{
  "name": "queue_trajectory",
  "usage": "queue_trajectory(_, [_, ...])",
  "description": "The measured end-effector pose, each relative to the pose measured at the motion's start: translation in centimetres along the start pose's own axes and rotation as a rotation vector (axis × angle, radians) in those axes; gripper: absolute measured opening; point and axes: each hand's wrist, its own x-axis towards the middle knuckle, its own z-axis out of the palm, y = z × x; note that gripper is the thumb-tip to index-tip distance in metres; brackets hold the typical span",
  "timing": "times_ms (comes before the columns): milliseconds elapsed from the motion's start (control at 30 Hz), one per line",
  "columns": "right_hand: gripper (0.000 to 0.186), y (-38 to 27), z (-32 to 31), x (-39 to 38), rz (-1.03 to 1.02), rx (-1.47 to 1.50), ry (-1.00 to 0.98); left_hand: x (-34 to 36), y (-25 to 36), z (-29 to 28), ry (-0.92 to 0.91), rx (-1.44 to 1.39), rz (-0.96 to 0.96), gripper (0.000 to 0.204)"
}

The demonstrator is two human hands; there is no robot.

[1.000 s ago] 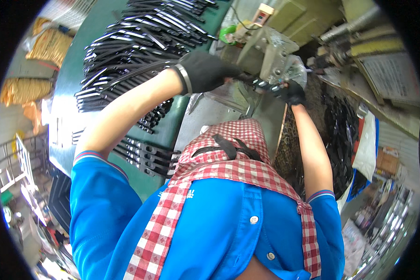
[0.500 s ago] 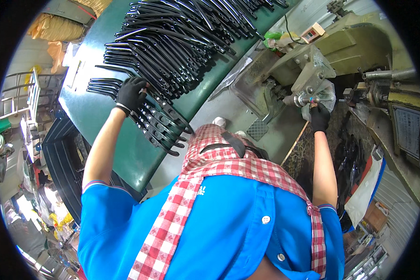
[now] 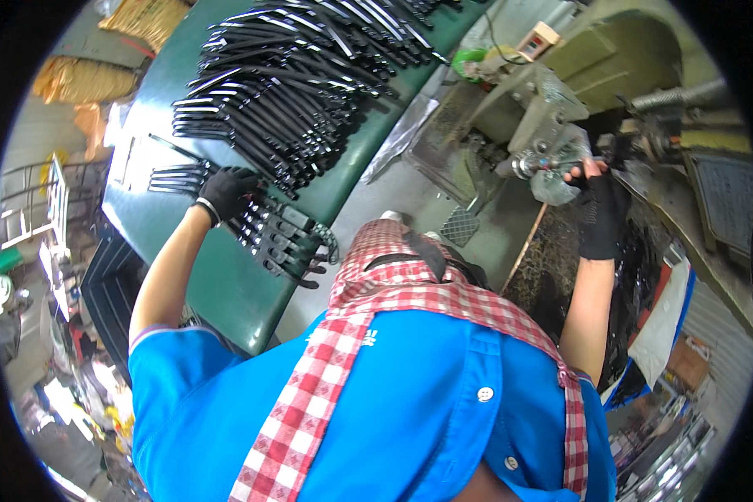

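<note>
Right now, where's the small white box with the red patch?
In the head view, the small white box sits at upper right, just right of the bright green item, above and left of your right hand.

Black levers side by side on green tabletop; uppermost, blurred, angled, seemingly in left hand.

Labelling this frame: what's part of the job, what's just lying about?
Likely the job: left hand, over the row of black parts; right hand, by the metal spindle; pile of black parts on the green table.
Apparently lying about: tan sacks; cardboard box.
</note>
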Motion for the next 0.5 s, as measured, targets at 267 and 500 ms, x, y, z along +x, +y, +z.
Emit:
queue_trajectory(267, [0.010, 0.6, 0.2, 0.9, -0.065, -0.024, -0.048, 1.1, 0.8, 0.0, 0.014, 0.185, 0.138, 0.028])
queue_trajectory(500, [0.027, 1.2, -0.2, -0.2, -0.226, -0.124, 0.052, -0.4, 1.1, -0.4, 0.036, -0.001, -0.103, 0.017])
